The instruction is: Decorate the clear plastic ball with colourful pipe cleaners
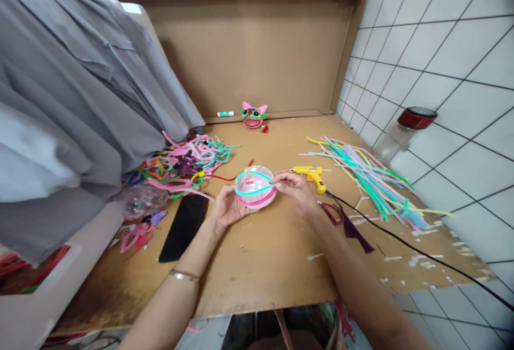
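A clear plastic bowl-like shell [260,185], ringed by a turquoise pipe cleaner [254,192] and a pink one [257,202], is held above the middle of the table. My left hand [228,205] grips its left and lower side. At the right rim, the fingers of my right hand [295,189] pinch together on the turquoise pipe cleaner. A yellow glue gun [312,174] lies just right of that hand, with red-handled scissors [332,212] nearer to me. Left of my left hand rests a black phone [184,227].
Tangled pipe cleaners [193,157] are heaped at the left, straight ones [373,179] at the right near a jar [405,130]. A decorated pink-eared figure [252,115] and a marker [225,114] stand by the cardboard wall [257,55]. The glue gun's black cord [401,232] runs off rightward.
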`<state>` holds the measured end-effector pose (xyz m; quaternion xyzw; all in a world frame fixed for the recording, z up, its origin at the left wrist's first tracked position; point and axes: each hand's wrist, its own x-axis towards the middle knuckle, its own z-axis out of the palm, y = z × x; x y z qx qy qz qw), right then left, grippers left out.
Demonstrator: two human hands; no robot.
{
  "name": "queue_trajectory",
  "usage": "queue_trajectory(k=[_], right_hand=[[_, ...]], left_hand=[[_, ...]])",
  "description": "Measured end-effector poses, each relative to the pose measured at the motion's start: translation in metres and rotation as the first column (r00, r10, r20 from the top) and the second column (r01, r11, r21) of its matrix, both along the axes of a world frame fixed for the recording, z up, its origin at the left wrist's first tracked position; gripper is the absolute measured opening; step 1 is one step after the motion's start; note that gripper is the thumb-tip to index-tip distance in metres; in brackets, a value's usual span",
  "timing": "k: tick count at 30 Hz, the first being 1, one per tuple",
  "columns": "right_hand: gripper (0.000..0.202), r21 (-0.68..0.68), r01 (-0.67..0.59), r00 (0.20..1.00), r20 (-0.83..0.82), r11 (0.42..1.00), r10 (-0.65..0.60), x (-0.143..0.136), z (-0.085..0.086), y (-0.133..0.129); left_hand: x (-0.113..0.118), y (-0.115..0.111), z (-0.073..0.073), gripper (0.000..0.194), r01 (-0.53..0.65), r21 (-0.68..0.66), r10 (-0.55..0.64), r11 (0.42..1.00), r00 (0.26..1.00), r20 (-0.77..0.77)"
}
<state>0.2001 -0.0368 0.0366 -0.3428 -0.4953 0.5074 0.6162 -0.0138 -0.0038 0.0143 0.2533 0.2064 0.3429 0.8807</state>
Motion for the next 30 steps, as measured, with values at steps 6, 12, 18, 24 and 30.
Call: queue_trajectory(k=[6,12,18,24,30], right_hand=[[0.01,0.002,-0.001,1.0,-0.009,1.0,0.001,-0.0005,0.0009,0.0006],[0.008,-0.028,0.003,1.0,-0.022,1.0,-0.004,0.0007,-0.0017,0.0013],[0.011,-0.101,-0.013,0.996,-0.085,0.995,0.004,-0.0003,0.0028,-0.0015],[0.008,-0.03,-0.014,1.0,-0.018,0.999,0.013,0.0011,0.0041,-0.0032],[0.011,-0.017,-0.013,1.0,-0.012,1.0,0.013,0.0009,0.0026,-0.0026]], left_hand=[[0.0005,-0.0003,0.0004,0.057,-0.013,-0.006,0.013,1.0,1.0,-0.001],[0.0008,-0.0004,0.0009,0.056,-0.01,-0.014,0.01,1.0,1.0,-0.002],[0.0006,-0.0008,0.001,0.053,-0.01,-0.005,0.01,1.0,1.0,0.021],[0.0004,0.0,-0.0013,0.053,-0.001,0.006,0.001,1.0,1.0,0.032],[0.0002,0.0003,-0.0021,0.053,-0.015,0.004,0.015,1.0,1.0,0.026]])
